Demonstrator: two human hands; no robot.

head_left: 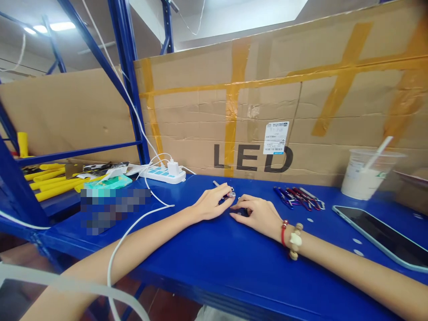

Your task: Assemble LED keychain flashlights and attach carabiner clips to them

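My left hand [214, 203] is over the blue shelf top [207, 249], fingers bent and closed around something mostly hidden. A silver tip [216, 183] shows behind its fingers, and a small clear, shiny piece [231, 194] sits at the fingertips. Just to the right, my right hand [262, 216] is curled, thumb and forefinger close together, with a small dark bit between them too hidden to name. A red cord and a beaded bracelet [295, 240] circle that wrist. Beyond it lies a row of slim blue, red and silver metallic pieces with loop-like ends [299, 197].
A phone [384, 236] and a lidded cup with straw [368, 174] stand at right. At left are a white power strip [165, 174], a green packet [112, 183] and yellow tubes [53, 183]. A white cable [133, 223] crosses my left forearm. Tall cardboard [194, 120] walls the back.
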